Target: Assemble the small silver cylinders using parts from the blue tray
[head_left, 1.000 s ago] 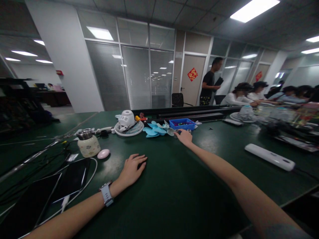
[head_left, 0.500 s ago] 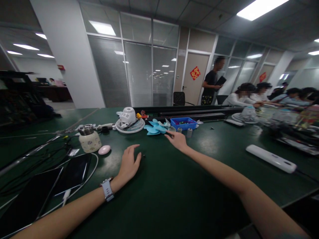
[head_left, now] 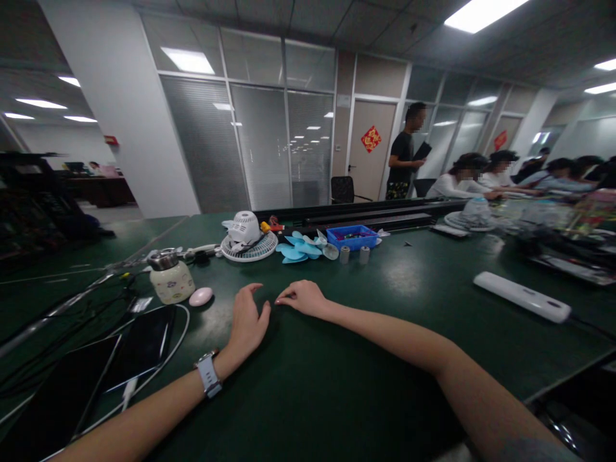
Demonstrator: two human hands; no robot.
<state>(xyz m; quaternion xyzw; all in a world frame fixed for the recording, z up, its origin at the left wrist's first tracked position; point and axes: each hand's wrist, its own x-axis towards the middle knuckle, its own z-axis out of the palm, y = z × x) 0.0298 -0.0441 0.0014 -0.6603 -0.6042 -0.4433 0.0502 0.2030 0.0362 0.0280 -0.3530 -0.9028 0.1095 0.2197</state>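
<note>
My left hand [head_left: 248,324] rests over the green tabletop, fingers apart and thumb out, holding nothing; a watch is on its wrist. Just right of it, my right hand [head_left: 304,299] is closed, thumb and fingertips pinched together close to the table. Whatever lies between those fingertips is too small or hidden to make out. Beyond both hands are blue fan blades [head_left: 299,247], a white fan head with its grille [head_left: 249,247], two small grey cylinders, the right one [head_left: 364,255] slightly apart, and a blue tray [head_left: 351,238] of small parts.
On the left stand a cream jar [head_left: 172,282], a pink oval object [head_left: 201,296] and dark phones [head_left: 142,346] with a white cable. A white power strip [head_left: 522,296] lies at right. Black rails [head_left: 370,221] run along the back. Several people sit or stand beyond.
My right hand has come from the blue fan blades back toward my left hand, its fingertips now where a tiny dark piece lay. My left hand stays nearly still.
</note>
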